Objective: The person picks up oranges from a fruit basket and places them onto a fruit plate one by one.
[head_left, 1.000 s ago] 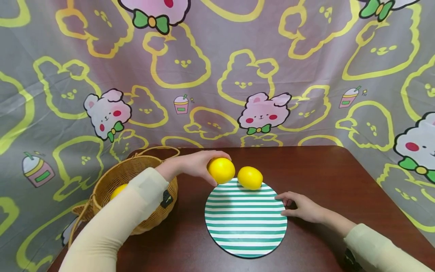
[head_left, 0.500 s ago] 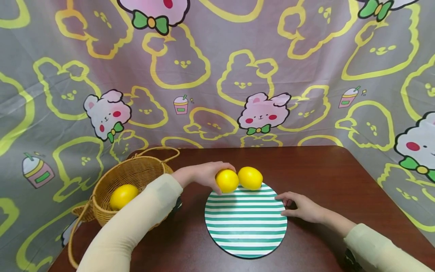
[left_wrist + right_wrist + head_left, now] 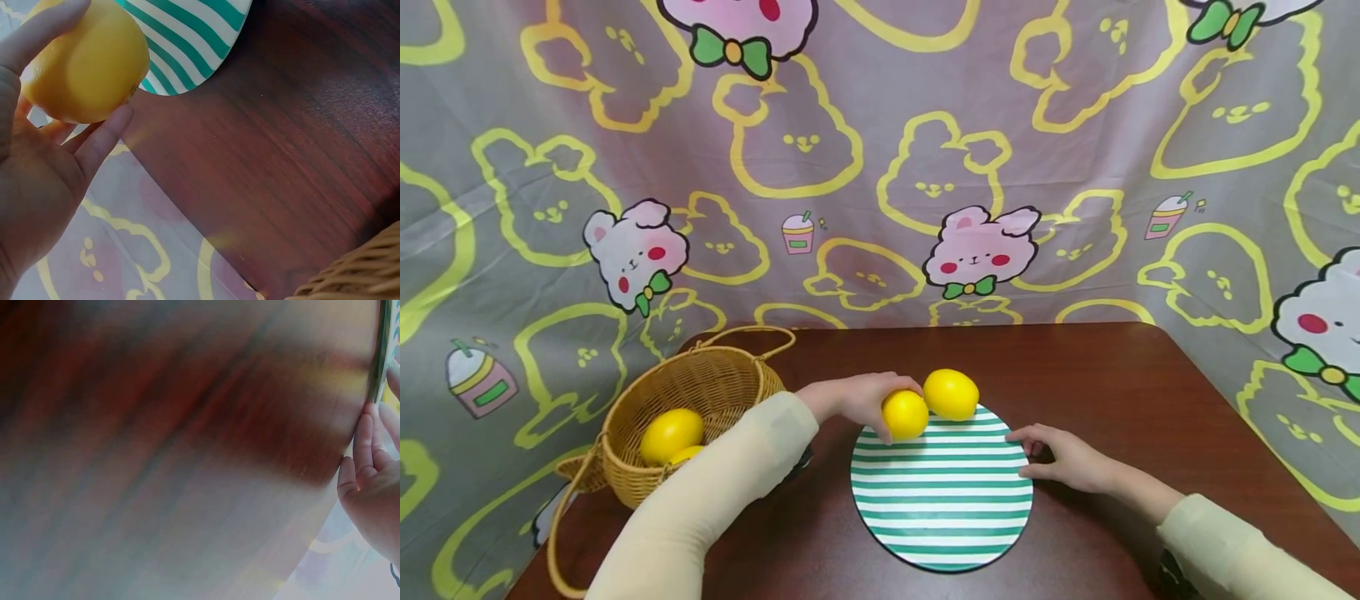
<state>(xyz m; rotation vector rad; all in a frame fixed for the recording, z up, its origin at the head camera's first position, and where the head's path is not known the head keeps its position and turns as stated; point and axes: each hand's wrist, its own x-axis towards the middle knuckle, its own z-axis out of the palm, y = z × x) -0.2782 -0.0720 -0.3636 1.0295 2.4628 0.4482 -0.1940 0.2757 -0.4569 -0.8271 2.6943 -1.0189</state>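
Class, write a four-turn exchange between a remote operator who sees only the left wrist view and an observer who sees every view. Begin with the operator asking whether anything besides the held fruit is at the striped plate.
Operator: I see the left hand holding a smooth, rounded yellow fruit, and part of a green-and-white striped round plate. Is anything else at that plate?

Observer: Yes, the head view shows a second yellow fruit at its far edge.

Operator: Only a corner of a tan woven wicker basket reaches my view. What is inside?

Observer: At least two more: one large yellow fruit and, beside it, a partly hidden yellow one.
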